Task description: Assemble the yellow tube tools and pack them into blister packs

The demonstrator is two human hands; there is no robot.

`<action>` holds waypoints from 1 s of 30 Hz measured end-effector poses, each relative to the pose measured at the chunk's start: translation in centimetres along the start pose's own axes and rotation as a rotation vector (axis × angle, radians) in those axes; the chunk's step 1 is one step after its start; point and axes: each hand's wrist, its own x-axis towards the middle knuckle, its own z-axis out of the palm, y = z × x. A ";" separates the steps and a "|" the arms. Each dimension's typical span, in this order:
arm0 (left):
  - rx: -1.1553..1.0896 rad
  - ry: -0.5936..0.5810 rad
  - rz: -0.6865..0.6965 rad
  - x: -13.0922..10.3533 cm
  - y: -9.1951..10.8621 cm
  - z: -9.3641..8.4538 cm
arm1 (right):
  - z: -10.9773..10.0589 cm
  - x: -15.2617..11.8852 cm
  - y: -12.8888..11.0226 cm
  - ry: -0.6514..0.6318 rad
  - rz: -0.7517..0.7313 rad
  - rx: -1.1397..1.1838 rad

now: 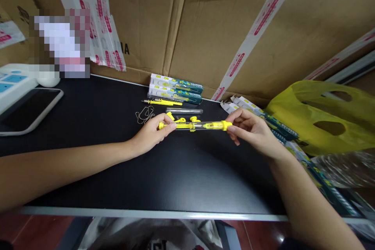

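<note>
While hands hold tube, table edge well apart

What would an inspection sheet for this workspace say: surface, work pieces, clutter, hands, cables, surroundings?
Surface: black tabletop with a pale front edge.
Work pieces: clear tube with yellow fittings, probably a spring scale, held level; wire hooks, second clear tube, loose yellow parts lie beyond.
Clutter: smartphone at left; yellow plastic bag at right; printed cartons at back and right.
Left hand: holds the tube's left end.
Right hand: holds its yellow end cap.
Cables: nothing seen.
Surroundings: taped cardboard boxes behind; reddish floor below.
</note>
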 end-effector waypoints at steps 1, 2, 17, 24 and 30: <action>0.000 0.002 0.000 0.0 0.0 0.0 | 0.0 0.0 0.0 0.004 -0.004 -0.001; 0.000 0.002 0.000 0.0 0.0 0.0 | 0.0 0.0 0.1 0.006 -0.007 -0.002; -0.008 0.004 0.002 -0.1 0.1 0.0 | -0.4 -0.1 0.4 -0.001 -0.022 0.012; -0.024 0.010 -0.002 0.0 0.1 0.0 | -0.2 0.0 0.3 0.008 -0.024 0.009; -0.029 -0.004 -0.009 0.0 0.0 0.0 | -0.1 0.0 0.3 0.000 -0.029 0.005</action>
